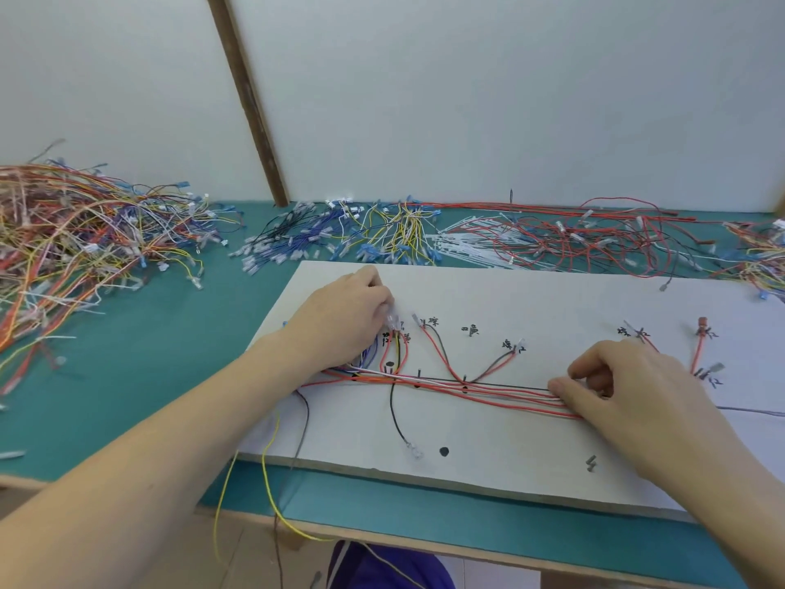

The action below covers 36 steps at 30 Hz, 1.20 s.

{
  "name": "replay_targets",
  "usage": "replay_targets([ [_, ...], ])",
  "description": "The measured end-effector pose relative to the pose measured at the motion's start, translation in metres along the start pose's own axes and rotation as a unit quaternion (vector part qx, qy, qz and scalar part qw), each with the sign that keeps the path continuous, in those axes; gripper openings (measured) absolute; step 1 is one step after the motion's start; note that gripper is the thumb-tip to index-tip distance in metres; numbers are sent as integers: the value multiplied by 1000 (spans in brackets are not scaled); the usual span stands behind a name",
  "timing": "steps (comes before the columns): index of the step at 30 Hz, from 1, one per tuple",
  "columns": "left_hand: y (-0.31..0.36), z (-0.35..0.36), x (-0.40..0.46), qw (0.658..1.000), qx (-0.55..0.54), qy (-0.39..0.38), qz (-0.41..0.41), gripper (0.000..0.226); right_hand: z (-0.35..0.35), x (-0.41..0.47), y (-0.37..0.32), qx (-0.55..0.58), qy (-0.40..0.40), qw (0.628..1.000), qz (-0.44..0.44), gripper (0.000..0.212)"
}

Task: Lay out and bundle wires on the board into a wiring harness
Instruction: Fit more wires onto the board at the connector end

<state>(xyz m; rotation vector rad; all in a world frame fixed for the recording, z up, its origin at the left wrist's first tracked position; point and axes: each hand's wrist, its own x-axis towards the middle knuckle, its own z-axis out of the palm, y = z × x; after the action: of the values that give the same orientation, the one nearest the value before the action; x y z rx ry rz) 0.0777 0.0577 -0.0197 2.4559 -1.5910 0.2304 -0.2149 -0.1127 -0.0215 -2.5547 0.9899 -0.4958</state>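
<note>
A white board (509,440) with hand-written labels and black pegs lies on the green table. A bundle of red, white and black wires (480,388) runs left to right across its middle, with branches rising to the labels. My left hand (344,312) pinches clear wire terminals (393,320) at the board's left labels. My right hand (616,388) grips the bundle at its right part, fingers curled over the wires. A black wire with a clear terminal (414,450) hangs down from the bundle. Yellow and grey wires (272,469) trail off the board's front left corner.
A large heap of mixed wires (85,240) fills the table's left. Sorted groups lie along the back edge: blue and black (297,235), yellow (403,235), white cable ties (471,244), red (594,235). A wooden strip (250,99) leans on the wall.
</note>
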Motion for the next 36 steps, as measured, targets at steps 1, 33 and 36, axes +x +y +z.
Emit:
replay_targets([
  [1,-5,-4,2,999,-47,-26,-5,29,1,-1,0,2,0,1000,-3,19],
  [33,-24,-13,14,979,-192,-40,-60,17,2,-8,5,87,8,996,-8,11],
  [36,-20,-15,13,983,-170,-41,-49,18,2,-10,5,86,7,996,-12,11],
])
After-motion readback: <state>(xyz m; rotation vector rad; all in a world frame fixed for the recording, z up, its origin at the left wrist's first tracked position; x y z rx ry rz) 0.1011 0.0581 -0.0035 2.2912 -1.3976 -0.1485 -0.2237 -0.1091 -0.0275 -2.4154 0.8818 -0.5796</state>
